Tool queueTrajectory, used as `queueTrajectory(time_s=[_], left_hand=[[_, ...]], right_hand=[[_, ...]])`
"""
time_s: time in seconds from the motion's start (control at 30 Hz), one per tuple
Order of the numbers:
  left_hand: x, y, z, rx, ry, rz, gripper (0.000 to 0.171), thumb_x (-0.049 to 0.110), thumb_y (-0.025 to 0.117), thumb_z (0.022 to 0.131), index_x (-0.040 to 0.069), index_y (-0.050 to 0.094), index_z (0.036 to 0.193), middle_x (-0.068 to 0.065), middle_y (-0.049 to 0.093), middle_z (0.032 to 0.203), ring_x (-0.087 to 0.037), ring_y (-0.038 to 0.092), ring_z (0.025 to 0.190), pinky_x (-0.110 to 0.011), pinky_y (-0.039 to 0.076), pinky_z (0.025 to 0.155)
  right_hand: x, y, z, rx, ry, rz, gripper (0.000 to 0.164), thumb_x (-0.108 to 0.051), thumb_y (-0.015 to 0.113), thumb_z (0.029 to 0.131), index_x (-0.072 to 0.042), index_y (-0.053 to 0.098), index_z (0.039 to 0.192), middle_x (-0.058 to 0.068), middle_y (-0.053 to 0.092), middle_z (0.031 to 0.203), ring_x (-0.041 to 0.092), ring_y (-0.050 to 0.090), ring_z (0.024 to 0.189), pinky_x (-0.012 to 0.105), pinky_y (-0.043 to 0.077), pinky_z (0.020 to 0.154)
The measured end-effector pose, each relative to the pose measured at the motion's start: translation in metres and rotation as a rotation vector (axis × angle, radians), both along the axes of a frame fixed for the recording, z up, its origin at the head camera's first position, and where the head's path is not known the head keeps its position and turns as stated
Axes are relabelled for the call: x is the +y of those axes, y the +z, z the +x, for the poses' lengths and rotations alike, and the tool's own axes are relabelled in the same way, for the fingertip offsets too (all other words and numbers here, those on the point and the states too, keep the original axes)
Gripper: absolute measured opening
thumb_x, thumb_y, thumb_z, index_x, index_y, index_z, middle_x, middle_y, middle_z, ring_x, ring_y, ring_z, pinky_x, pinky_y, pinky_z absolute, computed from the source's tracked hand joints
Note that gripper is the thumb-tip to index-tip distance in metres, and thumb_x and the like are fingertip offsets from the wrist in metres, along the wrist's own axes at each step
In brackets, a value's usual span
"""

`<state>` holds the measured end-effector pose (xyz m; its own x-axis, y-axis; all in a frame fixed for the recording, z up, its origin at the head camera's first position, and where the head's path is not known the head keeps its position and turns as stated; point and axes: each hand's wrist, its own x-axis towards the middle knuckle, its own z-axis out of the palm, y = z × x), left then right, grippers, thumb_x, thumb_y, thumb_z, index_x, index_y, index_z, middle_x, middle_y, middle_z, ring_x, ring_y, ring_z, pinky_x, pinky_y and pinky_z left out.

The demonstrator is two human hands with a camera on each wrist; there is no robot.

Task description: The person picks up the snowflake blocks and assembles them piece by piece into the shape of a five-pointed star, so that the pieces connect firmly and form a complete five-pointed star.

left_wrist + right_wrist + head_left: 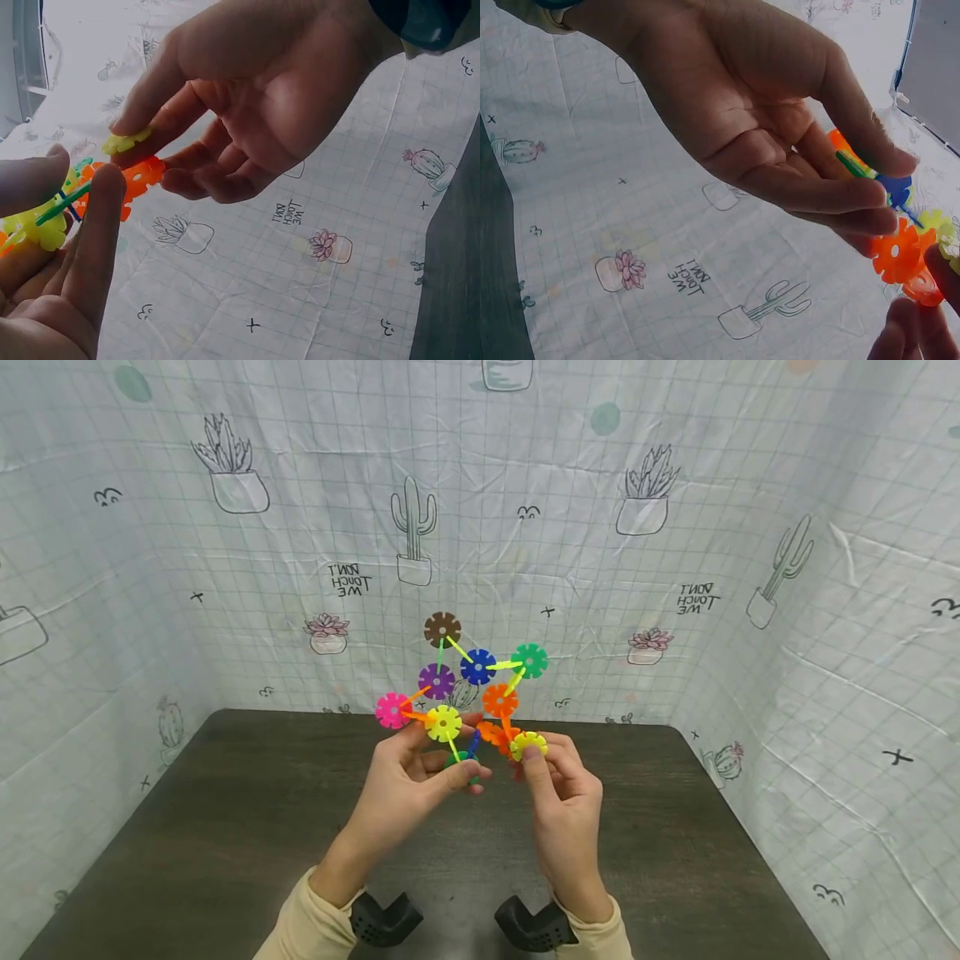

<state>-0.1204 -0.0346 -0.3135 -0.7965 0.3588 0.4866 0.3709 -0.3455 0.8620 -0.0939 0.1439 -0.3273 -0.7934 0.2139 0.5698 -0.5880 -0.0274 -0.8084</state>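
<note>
A chain of notched plastic discs is held up in both hands above the table. In the head view, my left hand point(401, 781) pinches a green disc point(461, 757) at its lower left. My right hand point(566, 793) has a yellow disc point(529, 743) between thumb and fingers at the lower right. Beside that lie orange discs point(499, 737). Higher up, the chain loops through a pink disc point(393, 711), a purple disc point(437, 682), a brown disc point(442, 630) and a blue disc point(478, 667). The left wrist view shows the green disc point(64, 204) edge-on between fingertips.
Below the hands is a dark tabletop point(225, 827). A pale cloth point(480, 527) printed with plants and grid lines hangs behind and at both sides. Black wrist mounts point(385, 920) sit at both sleeves.
</note>
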Motion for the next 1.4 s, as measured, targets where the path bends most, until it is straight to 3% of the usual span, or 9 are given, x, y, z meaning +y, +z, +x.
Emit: queueTrajectory(time_s=[0.13, 0.3, 0.4, 0.53, 0.67, 0.87, 1.1, 1.4], left_hand=[[0.003, -0.003, -0.001, -0.024, 0.011, 0.01, 0.049, 0.007, 0.075, 0.091, -0.005, 0.055, 0.135, -0.027, 0.059, 0.139, -0.024, 0.074, 0.102, -0.042, 0.063, 0.079], [0.007, -0.006, 0.0, -0.017, 0.063, -0.039, 0.047, 0.012, 0.077, 0.091, -0.001, 0.058, 0.132, -0.021, 0.065, 0.133, -0.026, 0.07, 0.115, -0.033, 0.06, 0.089], [0.009, -0.007, 0.001, -0.018, 0.076, -0.061, 0.045, 0.013, 0.077, 0.091, 0.001, 0.059, 0.131, -0.016, 0.067, 0.133, -0.023, 0.067, 0.12, -0.029, 0.058, 0.092], [0.01, -0.007, 0.002, 0.0, 0.071, -0.068, 0.044, 0.013, 0.075, 0.092, 0.001, 0.06, 0.132, -0.014, 0.066, 0.135, -0.023, 0.066, 0.123, -0.029, 0.057, 0.094], [0.01, -0.008, 0.002, 0.021, 0.057, -0.074, 0.046, 0.013, 0.075, 0.092, 0.001, 0.059, 0.134, -0.015, 0.066, 0.135, -0.021, 0.065, 0.123, -0.029, 0.057, 0.096], [0.011, -0.011, 0.002, 0.024, -0.005, -0.101, 0.051, 0.014, 0.073, 0.093, -0.003, 0.057, 0.138, -0.024, 0.062, 0.134, -0.023, 0.068, 0.119, -0.03, 0.059, 0.09], [0.011, -0.014, 0.003, 0.041, -0.012, -0.11, 0.049, 0.013, 0.072, 0.094, 0.0, 0.056, 0.138, -0.023, 0.065, 0.131, -0.02, 0.071, 0.112, -0.034, 0.06, 0.088], [0.01, -0.014, 0.002, 0.05, -0.06, -0.063, 0.051, 0.015, 0.068, 0.095, 0.002, 0.052, 0.141, -0.025, 0.062, 0.133, -0.017, 0.072, 0.103, -0.036, 0.06, 0.09]], right_hand=[[0.0, 0.0, 0.003, -0.035, -0.019, 0.012, 0.02, -0.005, 0.056, 0.104, 0.009, 0.069, 0.098, 0.005, 0.062, 0.105, 0.017, 0.06, 0.085, 0.024, 0.052, 0.077], [-0.001, 0.004, 0.007, -0.1, 0.083, -0.034, 0.022, -0.007, 0.051, 0.106, 0.003, 0.069, 0.101, 0.007, 0.058, 0.116, 0.022, 0.058, 0.106, 0.029, 0.056, 0.08], [-0.002, 0.007, 0.008, -0.154, 0.111, -0.044, 0.026, -0.011, 0.049, 0.108, 0.006, 0.068, 0.106, 0.008, 0.053, 0.123, 0.023, 0.054, 0.111, 0.031, 0.057, 0.079], [-0.005, 0.011, 0.008, -0.188, 0.077, -0.013, 0.034, -0.016, 0.047, 0.109, 0.012, 0.065, 0.118, 0.007, 0.05, 0.128, 0.022, 0.054, 0.111, 0.029, 0.057, 0.078], [-0.006, 0.011, 0.005, -0.171, 0.041, 0.021, 0.036, -0.017, 0.046, 0.109, 0.011, 0.066, 0.121, 0.007, 0.049, 0.129, 0.021, 0.054, 0.108, 0.027, 0.056, 0.075], [0.0, 0.011, -0.002, -0.158, 0.052, 0.047, 0.03, -0.012, 0.053, 0.106, 0.012, 0.07, 0.116, 0.007, 0.053, 0.125, 0.023, 0.054, 0.118, 0.023, 0.056, 0.089], [0.007, 0.012, -0.003, -0.144, 0.061, 0.082, 0.021, -0.008, 0.061, 0.102, 0.008, 0.075, 0.103, 0.009, 0.058, 0.112, 0.024, 0.061, 0.105, 0.025, 0.059, 0.081], [0.009, 0.015, -0.001, -0.083, -0.021, 0.221, 0.016, -0.009, 0.064, 0.1, -0.005, 0.079, 0.097, 0.006, 0.06, 0.108, 0.023, 0.063, 0.091, 0.025, 0.056, 0.069]])
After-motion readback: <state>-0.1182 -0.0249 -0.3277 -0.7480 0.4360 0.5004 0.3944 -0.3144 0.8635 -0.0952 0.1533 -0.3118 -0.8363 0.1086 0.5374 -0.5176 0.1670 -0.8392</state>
